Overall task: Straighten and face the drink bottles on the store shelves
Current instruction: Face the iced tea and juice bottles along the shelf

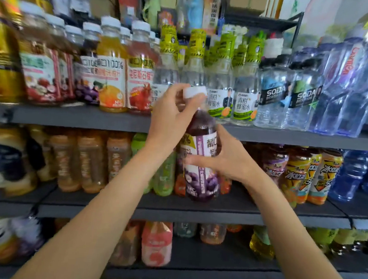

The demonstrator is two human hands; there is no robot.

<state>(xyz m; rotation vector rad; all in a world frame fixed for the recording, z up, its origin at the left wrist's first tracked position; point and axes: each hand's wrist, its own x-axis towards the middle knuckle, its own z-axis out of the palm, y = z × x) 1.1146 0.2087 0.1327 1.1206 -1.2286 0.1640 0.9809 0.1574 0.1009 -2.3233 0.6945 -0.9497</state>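
A purple grape juice bottle [201, 162] with a white cap is held upright in the air in front of the shelves, between the top and middle rows. My left hand [174, 114] grips its neck and cap from the left. My right hand [225, 157] wraps around the labelled body from the right, thumb across the front. The label faces roughly toward me. On the upper shelf [82, 118] stands a row of juice bottles [111, 69], honey water bottles [245, 87] and soda water bottles [271, 95].
Blue water bottles [343, 85] fill the upper shelf's right end. The middle shelf [195, 214] holds tea and juice bottles, with yellow-labelled iced tea [293, 175] on the right. A lower shelf [202, 271] carries more drinks. Boxes are stacked above.
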